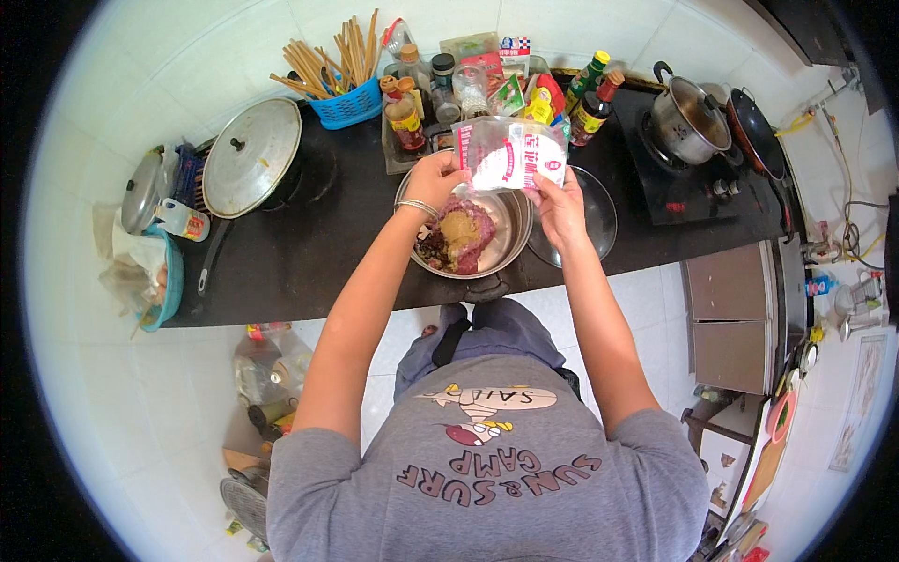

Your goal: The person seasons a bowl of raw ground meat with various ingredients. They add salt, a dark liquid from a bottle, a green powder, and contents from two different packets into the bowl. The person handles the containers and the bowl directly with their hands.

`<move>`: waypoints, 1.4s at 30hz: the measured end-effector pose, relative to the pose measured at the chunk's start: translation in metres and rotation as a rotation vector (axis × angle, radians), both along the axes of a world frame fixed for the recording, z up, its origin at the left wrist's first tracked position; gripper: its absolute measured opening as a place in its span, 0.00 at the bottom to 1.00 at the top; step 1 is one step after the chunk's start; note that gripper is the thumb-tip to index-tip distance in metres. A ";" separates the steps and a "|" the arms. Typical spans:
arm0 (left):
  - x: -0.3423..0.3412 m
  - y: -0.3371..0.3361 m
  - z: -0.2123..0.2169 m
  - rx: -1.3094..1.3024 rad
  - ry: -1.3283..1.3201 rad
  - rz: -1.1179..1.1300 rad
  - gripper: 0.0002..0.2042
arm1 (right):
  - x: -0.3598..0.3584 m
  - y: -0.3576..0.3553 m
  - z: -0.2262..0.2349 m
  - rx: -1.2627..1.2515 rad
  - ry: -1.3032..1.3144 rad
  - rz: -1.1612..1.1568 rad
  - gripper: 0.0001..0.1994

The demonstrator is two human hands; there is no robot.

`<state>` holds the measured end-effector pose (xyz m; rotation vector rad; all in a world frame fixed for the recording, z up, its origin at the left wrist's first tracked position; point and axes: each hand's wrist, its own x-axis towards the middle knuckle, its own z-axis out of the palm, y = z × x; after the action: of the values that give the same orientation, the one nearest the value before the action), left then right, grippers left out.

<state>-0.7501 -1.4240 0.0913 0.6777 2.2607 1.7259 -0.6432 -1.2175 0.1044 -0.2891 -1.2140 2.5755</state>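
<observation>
Between my two hands is a clear plastic bag with red print and white powder inside (501, 159), held up above the far side of a steel pot (513, 229). My left hand (433, 180) is closed on the bag's left lower edge, a bangle on its wrist. At the bag's right lower corner my right hand (559, 208) pinches the plastic. In the pot lies raw minced meat (479, 229) topped with a brown powder (459, 230), with dark chopped bits (432, 247) at its left. A round glass lid (599, 220) rests beside the pot, partly behind my right hand.
Seasoning bottles (405, 117) and packets crowd the back of the black counter (346, 253). A blue basket of chopsticks (346, 103) stands left of them. At far left sits a large lidded pan (251, 159); a steel saucepan (688, 122) is on the right stove.
</observation>
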 end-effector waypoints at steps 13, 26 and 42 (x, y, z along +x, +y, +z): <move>-0.014 -0.001 -0.002 0.035 0.039 -0.139 0.08 | 0.022 -0.024 -0.001 -0.063 0.015 -0.140 0.16; 0.000 -0.011 0.004 0.056 0.029 -0.214 0.05 | 0.039 -0.037 0.000 -0.048 0.019 -0.168 0.18; 0.003 -0.004 -0.001 -0.027 0.074 -0.077 0.06 | 0.029 -0.029 0.009 0.014 0.076 -0.179 0.16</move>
<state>-0.7471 -1.4279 0.0908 0.8245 2.2698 1.6586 -0.6144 -1.2460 0.1136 -0.2809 -1.1253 2.4019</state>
